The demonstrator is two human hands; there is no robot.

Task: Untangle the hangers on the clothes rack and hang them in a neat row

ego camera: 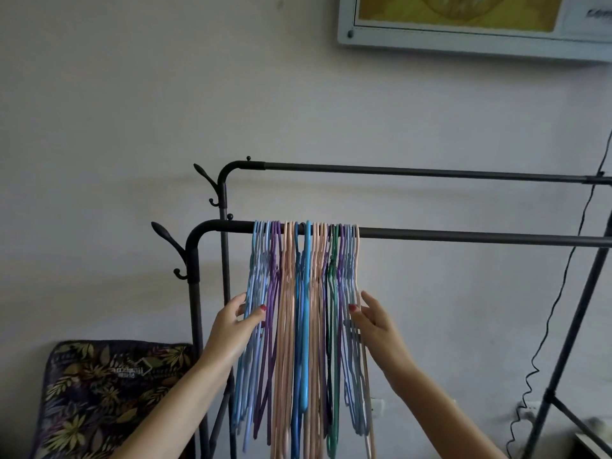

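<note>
Both bare arms raised, one grip on each side

The left grip (236,321) reaches up from the lower left, forearm bare, fingers fairly straight, thumb lifted with a red nail showing at its tip. The right grip (372,314) comes up from the lower right, fingers extended and slightly spread, palm facing toward the left grip, a red nail visible. The two stand well apart, level.

Pale plain wall (132,94), dim light.
Framed picture (463,24) high up; floral cushion (109,392) far below, leftward.
</note>
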